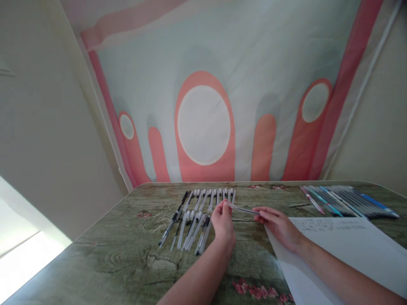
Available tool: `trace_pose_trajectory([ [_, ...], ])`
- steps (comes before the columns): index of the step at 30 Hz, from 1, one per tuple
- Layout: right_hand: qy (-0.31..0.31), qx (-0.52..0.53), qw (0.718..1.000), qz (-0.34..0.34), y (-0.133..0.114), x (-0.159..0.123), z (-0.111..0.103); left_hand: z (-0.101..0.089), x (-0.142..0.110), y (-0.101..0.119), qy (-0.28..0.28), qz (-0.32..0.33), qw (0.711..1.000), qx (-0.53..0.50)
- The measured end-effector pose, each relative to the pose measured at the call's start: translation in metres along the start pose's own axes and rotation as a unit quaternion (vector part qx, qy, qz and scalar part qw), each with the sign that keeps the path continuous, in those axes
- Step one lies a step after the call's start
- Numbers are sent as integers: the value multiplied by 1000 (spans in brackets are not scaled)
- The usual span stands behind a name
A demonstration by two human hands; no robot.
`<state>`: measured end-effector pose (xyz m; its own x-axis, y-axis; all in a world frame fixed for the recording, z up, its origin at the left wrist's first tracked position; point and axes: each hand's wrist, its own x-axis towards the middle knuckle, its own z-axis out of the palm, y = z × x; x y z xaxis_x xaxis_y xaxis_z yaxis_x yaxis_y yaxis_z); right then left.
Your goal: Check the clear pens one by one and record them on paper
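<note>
A slim translucent pen [244,209] is held above the table between my two hands. My left hand [222,220] pinches its left end, with the fingertips covering that tip. At its right end, my right hand [275,224] grips the pen between thumb and fingers. Just left of my left hand lie several clear-barrelled pens [192,231] in a front group, some with black parts. Behind them runs a row of similar white-capped pens [210,199]. My right forearm passes over a large white sheet of paper [346,254] with faint marks near its top edge.
At the back right lies a bunch of grey, blue and pink pens [346,201]. The wood-patterned table [121,254] has printed pink flowers. A pink and pale printed backdrop [203,169] hangs behind the table's far edge.
</note>
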<state>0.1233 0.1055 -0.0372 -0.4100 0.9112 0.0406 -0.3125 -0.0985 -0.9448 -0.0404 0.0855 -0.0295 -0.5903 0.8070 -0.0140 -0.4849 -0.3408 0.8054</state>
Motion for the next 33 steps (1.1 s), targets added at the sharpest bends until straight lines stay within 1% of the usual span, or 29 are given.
trace_pose_trajectory([
  [6,4,5,1000,-14,-3,-1,4,1,-5,-1,0,-12,1000,-19],
  [16,11,-14,1000,-26,-2,-2,4,3,-12,0,-51,-8,999,-6],
  [18,9,-42,999,-33,-2,-3,3,3,-16,0,-63,-2,998,-8],
  [20,0,-92,995,-45,-3,-4,4,5,-22,0,-78,-1,997,-7],
  [23,-34,-165,984,-61,-7,-8,6,7,-30,-1,-95,-4,995,13],
  [26,-61,-212,972,-76,-10,-11,11,8,-33,-1,-105,12,993,50],
  [30,-96,-299,944,-99,-10,-13,15,7,-31,2,-114,41,990,77],
  [33,-114,-355,921,-113,-9,-14,16,6,-30,3,-117,42,989,78],
])
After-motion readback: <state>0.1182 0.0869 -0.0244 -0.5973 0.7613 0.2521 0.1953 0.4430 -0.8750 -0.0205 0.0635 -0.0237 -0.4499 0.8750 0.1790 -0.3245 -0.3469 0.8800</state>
